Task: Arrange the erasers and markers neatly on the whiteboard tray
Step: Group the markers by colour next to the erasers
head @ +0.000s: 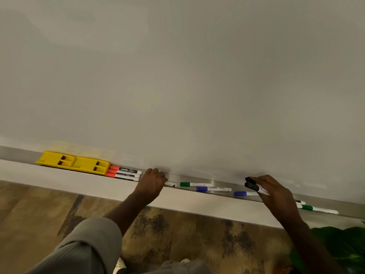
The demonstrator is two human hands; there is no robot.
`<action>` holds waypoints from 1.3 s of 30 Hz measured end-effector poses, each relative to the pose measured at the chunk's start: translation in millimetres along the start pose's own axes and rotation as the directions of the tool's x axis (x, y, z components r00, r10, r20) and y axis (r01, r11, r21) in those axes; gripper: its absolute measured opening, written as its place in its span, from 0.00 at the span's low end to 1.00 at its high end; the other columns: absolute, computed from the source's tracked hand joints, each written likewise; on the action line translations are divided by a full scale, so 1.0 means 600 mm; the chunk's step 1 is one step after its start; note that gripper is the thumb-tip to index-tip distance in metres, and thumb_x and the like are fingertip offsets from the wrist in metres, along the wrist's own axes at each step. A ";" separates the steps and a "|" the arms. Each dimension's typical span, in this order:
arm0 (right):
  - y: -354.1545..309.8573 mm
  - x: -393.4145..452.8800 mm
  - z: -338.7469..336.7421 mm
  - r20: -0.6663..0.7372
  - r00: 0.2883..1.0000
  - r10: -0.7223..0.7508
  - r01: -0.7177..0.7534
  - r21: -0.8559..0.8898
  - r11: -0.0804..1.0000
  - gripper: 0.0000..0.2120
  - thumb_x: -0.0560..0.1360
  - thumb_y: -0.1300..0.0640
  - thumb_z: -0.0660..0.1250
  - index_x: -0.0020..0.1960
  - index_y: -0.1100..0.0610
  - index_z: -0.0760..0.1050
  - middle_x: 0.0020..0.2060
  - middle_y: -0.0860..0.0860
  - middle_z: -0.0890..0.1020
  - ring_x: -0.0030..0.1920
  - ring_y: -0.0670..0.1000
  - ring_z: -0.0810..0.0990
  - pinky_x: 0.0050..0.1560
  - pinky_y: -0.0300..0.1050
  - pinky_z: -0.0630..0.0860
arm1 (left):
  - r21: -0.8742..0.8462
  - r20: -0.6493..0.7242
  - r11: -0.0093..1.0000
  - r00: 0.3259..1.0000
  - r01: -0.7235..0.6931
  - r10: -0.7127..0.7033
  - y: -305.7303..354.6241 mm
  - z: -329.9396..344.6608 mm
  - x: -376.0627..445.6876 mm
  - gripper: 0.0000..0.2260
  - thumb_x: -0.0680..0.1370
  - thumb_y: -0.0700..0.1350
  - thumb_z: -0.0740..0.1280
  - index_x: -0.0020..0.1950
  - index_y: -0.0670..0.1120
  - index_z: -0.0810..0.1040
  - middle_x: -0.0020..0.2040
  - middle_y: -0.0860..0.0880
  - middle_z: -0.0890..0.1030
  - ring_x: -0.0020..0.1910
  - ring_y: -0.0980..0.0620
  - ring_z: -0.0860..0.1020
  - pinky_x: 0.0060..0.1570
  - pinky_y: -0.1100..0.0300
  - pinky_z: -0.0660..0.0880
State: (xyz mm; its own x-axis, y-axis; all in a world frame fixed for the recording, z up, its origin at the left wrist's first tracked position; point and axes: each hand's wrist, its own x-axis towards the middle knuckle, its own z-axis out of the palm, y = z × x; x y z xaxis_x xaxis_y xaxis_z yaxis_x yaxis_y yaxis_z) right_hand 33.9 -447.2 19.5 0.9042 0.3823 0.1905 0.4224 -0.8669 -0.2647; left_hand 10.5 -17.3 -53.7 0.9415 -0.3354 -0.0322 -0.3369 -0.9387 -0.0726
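Two yellow erasers (pixel 74 162) sit end to end at the left of the metal whiteboard tray (pixel 239 187). Beside them lie three red-capped markers (pixel 123 172), stacked side by side. My left hand (pixel 153 181) is closed around a black-tipped marker (pixel 170 184) on the tray. Further right lie a green marker (pixel 194 184) and two blue markers (pixel 213 189). My right hand (pixel 273 189) holds black-capped markers (pixel 253 185) above the tray. Past that hand another green marker (pixel 318 209) and a partly hidden marker rest on the tray.
The blank whiteboard (pixel 187 76) fills the upper view. A white ledge (pixel 79 181) runs below the tray. Mottled brown floor lies underneath, and green plant leaves (pixel 339 246) show at the bottom right. My grey sleeve is at the lower left.
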 end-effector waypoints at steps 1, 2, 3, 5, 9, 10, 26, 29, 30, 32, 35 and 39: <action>-0.006 0.003 0.000 0.002 1.000 -0.004 0.004 0.000 1.000 0.21 0.70 0.65 0.74 0.62 0.52 0.78 0.48 0.49 0.80 0.40 0.50 0.79 0.32 0.37 0.73 | 0.013 0.003 1.000 1.000 0.004 -0.004 -0.003 0.002 -0.002 0.12 0.76 0.39 0.62 0.55 0.48 0.82 0.51 0.49 0.82 0.50 0.46 0.77 0.50 0.52 0.72; -0.012 0.006 0.001 0.006 1.000 -0.004 0.004 0.002 1.000 0.22 0.70 0.65 0.74 0.62 0.53 0.78 0.48 0.49 0.80 0.40 0.50 0.80 0.33 0.35 0.72 | 0.024 0.001 1.000 1.000 0.005 -0.005 -0.006 0.002 -0.004 0.13 0.76 0.39 0.61 0.54 0.48 0.82 0.51 0.48 0.82 0.50 0.46 0.76 0.50 0.52 0.72; -0.019 0.010 0.002 0.007 1.000 -0.009 0.009 0.002 1.000 0.22 0.70 0.65 0.74 0.62 0.53 0.78 0.49 0.50 0.80 0.40 0.49 0.80 0.33 0.32 0.70 | 0.035 -0.003 0.999 1.000 0.007 -0.006 -0.010 0.002 -0.006 0.12 0.76 0.38 0.61 0.54 0.47 0.82 0.50 0.48 0.82 0.49 0.45 0.76 0.50 0.51 0.72; -0.032 0.018 0.008 0.011 0.999 -0.034 0.034 0.001 0.999 0.23 0.69 0.66 0.75 0.61 0.55 0.78 0.49 0.51 0.81 0.40 0.50 0.81 0.36 0.29 0.67 | 0.055 -0.003 0.998 1.000 0.013 -0.013 -0.015 0.002 -0.010 0.12 0.75 0.37 0.62 0.51 0.46 0.82 0.49 0.47 0.82 0.47 0.45 0.76 0.50 0.51 0.72; -0.072 0.039 0.027 0.075 0.994 -0.077 0.074 0.041 0.996 0.23 0.70 0.61 0.75 0.64 0.53 0.76 0.51 0.51 0.81 0.43 0.50 0.81 0.40 0.38 0.77 | 0.051 -0.016 0.998 0.999 0.040 -0.039 -0.029 0.004 -0.019 0.14 0.76 0.36 0.58 0.51 0.46 0.81 0.52 0.47 0.80 0.49 0.45 0.75 0.52 0.51 0.70; -0.086 0.047 0.035 0.094 0.992 -0.088 0.085 0.039 0.996 0.22 0.71 0.59 0.74 0.64 0.52 0.76 0.52 0.50 0.80 0.44 0.49 0.80 0.41 0.39 0.79 | 0.043 -0.033 0.998 0.998 0.047 -0.046 -0.033 0.001 -0.022 0.14 0.76 0.37 0.58 0.51 0.46 0.82 0.53 0.47 0.81 0.49 0.45 0.75 0.52 0.51 0.70; -0.406 0.210 0.214 0.290 0.876 -0.386 0.466 -0.299 0.833 0.10 0.63 0.55 0.78 0.42 0.50 0.80 0.34 0.48 0.78 0.24 0.49 0.77 0.20 0.39 0.68 | -0.092 -0.265 0.958 0.921 0.271 -0.286 -0.152 -0.032 -0.160 0.10 0.72 0.38 0.66 0.48 0.48 0.84 0.49 0.48 0.83 0.47 0.43 0.78 0.47 0.51 0.71; -0.426 0.222 0.232 0.315 0.881 -0.354 0.442 -0.279 0.852 0.09 0.64 0.56 0.78 0.42 0.51 0.80 0.35 0.49 0.80 0.27 0.50 0.80 0.23 0.40 0.70 | -0.103 -0.265 0.946 0.908 0.307 -0.324 -0.169 -0.037 -0.186 0.09 0.74 0.40 0.65 0.47 0.47 0.84 0.51 0.47 0.83 0.46 0.44 0.78 0.46 0.51 0.71; -0.431 0.224 0.238 0.340 0.875 -0.345 0.441 -0.264 0.858 0.08 0.67 0.57 0.75 0.45 0.51 0.80 0.38 0.49 0.80 0.31 0.51 0.81 0.25 0.42 0.73 | -0.107 -0.268 0.942 0.903 0.318 -0.336 -0.174 -0.039 -0.194 0.10 0.74 0.40 0.64 0.48 0.47 0.84 0.51 0.47 0.84 0.46 0.44 0.78 0.46 0.51 0.72; -0.435 0.228 0.253 0.363 0.863 -0.351 0.452 -0.242 0.859 0.08 0.74 0.60 0.68 0.52 0.52 0.78 0.45 0.51 0.80 0.39 0.54 0.83 0.33 0.46 0.76 | -0.118 -0.272 0.936 0.896 0.332 -0.352 -0.182 -0.042 -0.205 0.11 0.73 0.40 0.63 0.48 0.47 0.84 0.51 0.48 0.84 0.45 0.44 0.78 0.45 0.52 0.72; -0.434 0.233 0.266 0.335 0.872 -0.357 0.431 -0.179 0.884 0.09 0.77 0.57 0.63 0.57 0.52 0.76 0.50 0.51 0.80 0.45 0.55 0.82 0.39 0.47 0.76 | -0.145 -0.266 0.928 0.889 0.344 -0.372 -0.190 -0.043 -0.213 0.11 0.72 0.39 0.65 0.49 0.48 0.84 0.50 0.48 0.84 0.45 0.44 0.78 0.45 0.52 0.73; -0.424 0.227 0.261 0.251 0.922 -0.296 0.309 -0.012 0.951 0.09 0.76 0.48 0.64 0.55 0.49 0.77 0.46 0.49 0.83 0.46 0.54 0.82 0.40 0.46 0.75 | -0.188 -0.266 0.926 0.890 0.327 -0.369 -0.198 -0.041 -0.207 0.10 0.71 0.38 0.67 0.49 0.47 0.84 0.49 0.48 0.84 0.44 0.44 0.79 0.44 0.52 0.74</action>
State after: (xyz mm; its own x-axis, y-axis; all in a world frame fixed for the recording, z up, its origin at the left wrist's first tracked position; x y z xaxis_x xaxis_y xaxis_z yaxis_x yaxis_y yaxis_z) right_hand 59.7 -124.7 -35.5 0.7245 0.6891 0.0162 0.6799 -0.7105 -0.1813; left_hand -66.2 133.6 -16.6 0.9642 0.0266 0.2637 -0.0026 -0.9940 0.1097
